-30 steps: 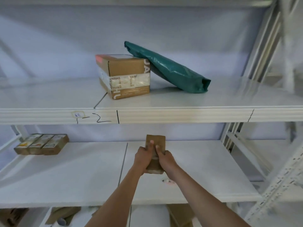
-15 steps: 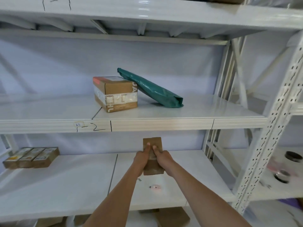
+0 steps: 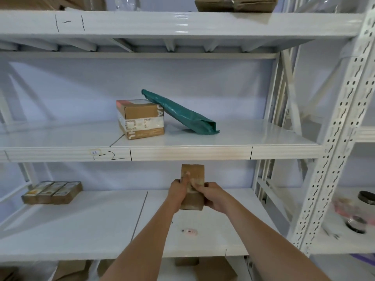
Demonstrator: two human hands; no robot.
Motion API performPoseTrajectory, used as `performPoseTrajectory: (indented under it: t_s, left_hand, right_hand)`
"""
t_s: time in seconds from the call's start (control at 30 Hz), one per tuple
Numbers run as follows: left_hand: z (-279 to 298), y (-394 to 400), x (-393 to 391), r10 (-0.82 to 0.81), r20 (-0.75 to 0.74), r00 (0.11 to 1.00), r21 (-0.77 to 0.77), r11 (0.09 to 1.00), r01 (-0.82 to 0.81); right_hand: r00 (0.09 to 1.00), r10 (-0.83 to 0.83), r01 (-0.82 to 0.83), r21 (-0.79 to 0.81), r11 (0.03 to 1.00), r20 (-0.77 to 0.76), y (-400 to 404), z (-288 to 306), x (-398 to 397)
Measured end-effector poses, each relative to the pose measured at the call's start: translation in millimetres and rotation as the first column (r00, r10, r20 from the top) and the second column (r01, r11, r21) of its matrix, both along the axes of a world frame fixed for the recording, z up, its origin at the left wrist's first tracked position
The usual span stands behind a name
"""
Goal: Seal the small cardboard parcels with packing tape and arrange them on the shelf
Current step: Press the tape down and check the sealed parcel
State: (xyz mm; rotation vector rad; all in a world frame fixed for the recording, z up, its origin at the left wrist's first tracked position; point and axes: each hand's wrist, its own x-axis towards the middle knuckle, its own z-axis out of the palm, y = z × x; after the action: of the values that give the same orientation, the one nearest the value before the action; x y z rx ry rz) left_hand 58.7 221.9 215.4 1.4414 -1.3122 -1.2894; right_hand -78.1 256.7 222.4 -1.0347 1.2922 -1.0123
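Observation:
I hold a small brown cardboard parcel upright in front of the white shelf, just under the edge of the shelf marked 1-2. My left hand grips its left side with the thumb laid up its face. My right hand grips its right side. Three small parcels lie side by side at the far left of the lower shelf.
On the 1-2 shelf stand a taped cardboard box and a green plastic mailer leaning on it. A small pink item lies on the lower shelf below my hands. A perforated upright rises at right. Jars sit beyond it.
The view has tilted upward and pulled back, bringing the top shelf marked 1-1 into sight. Both hands keep their hold on the parcel, which stays at about the same spot.

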Motion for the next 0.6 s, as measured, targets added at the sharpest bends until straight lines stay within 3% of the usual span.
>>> performPoseTrajectory:
  t_s: [0.23, 0.37, 0.43, 0.6]
  left_hand:
    - [-0.2, 17.0, -14.2, 0.014, -0.078, 0.997, 0.008, 1.0, -0.013]
    - [-9.0, 13.6, -20.4, 0.04, 0.063, 0.997, -0.068, 0.997, -0.036]
    - [-9.3, 14.5, -25.3, 0.053, 0.066, 0.996, -0.089, 0.995, -0.047]
    - [-0.1, 26.2, -37.4, -0.119, -0.14, 0.983, 0.088, 0.987, 0.132]
  right_hand:
    - [0.993, -0.083, 0.08, -0.032, 0.996, -0.087, 2.1, -2.7, -7.2]
    - [0.938, -0.249, 0.249, -0.03, 0.968, -0.242, 8.5, -1.9, -14.9]
    - [0.909, -0.294, 0.286, -0.07, 0.956, -0.297, 11.4, -3.2, -16.1]
    - [0.911, -0.251, 0.197, -0.19, 0.962, -0.328, 12.4, -7.1, -8.7]
